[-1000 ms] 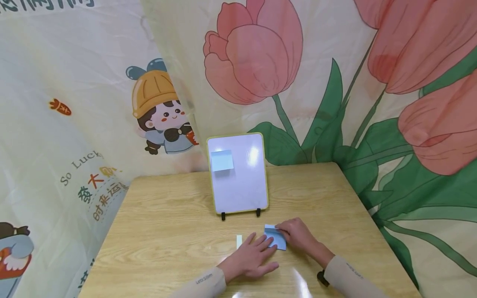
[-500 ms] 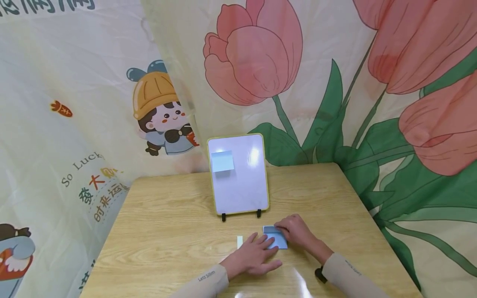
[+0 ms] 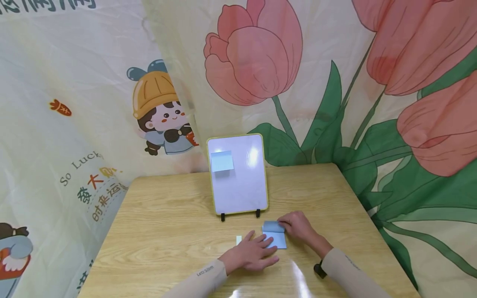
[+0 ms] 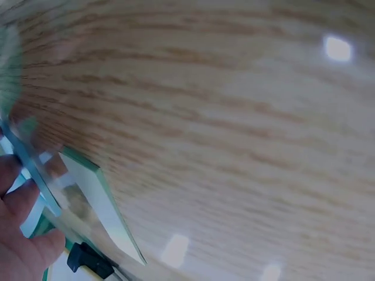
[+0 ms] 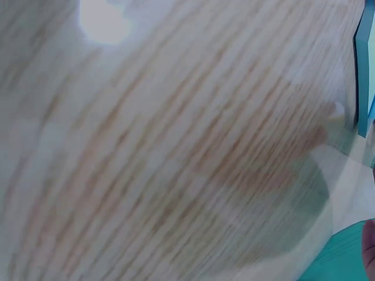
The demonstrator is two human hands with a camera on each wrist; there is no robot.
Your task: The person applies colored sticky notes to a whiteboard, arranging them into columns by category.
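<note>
A pad of blue sticky notes (image 3: 279, 242) lies on the table, its thick edge visible in the right wrist view. My left hand (image 3: 255, 252) rests on the pad's left part with spread, fairly straight fingers. At the pad's far side, my right hand (image 3: 299, 227) pinches the right corner of the top sticky note (image 3: 271, 226), which is curled back from the near edge of the pad's far end. A narrow pale-green pad of strips (image 4: 96, 196) lies just left of my left hand. The right wrist view catches only a fingertip (image 5: 369, 246) at its edge.
Behind the pad, a small whiteboard (image 3: 242, 188) with a yellow-green frame stands on black feet (image 3: 258, 213). One light-blue sticky note (image 3: 222, 160) is stuck on its upper left. The wooden table (image 3: 167, 223) meets a printed cloth backdrop (image 3: 316, 33).
My right hand has shifted slightly away from me, and more of the top sticky note is lifted and folded back. My left hand stays nearly in place on the pad.
</note>
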